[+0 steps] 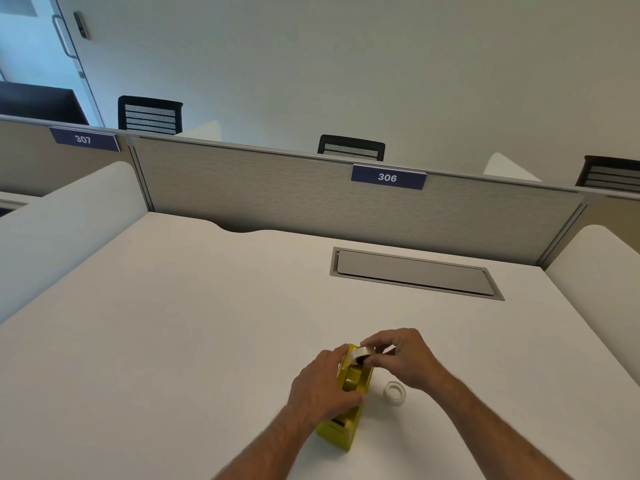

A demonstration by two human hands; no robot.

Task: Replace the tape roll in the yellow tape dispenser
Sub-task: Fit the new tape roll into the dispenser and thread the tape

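The yellow tape dispenser stands on the white desk, its cutter end toward me. My left hand grips its left side and top. My right hand pinches a tape roll on a dark hub, held just above the far end of the dispenser's well. A second, clear tape roll lies flat on the desk just right of the dispenser, under my right wrist. Part of the dispenser's middle is hidden by my left hand.
A grey cable hatch is set into the desk behind the hands. A grey partition with a "306" label closes the back. White side dividers flank the desk. Black chair backs show beyond the partition.
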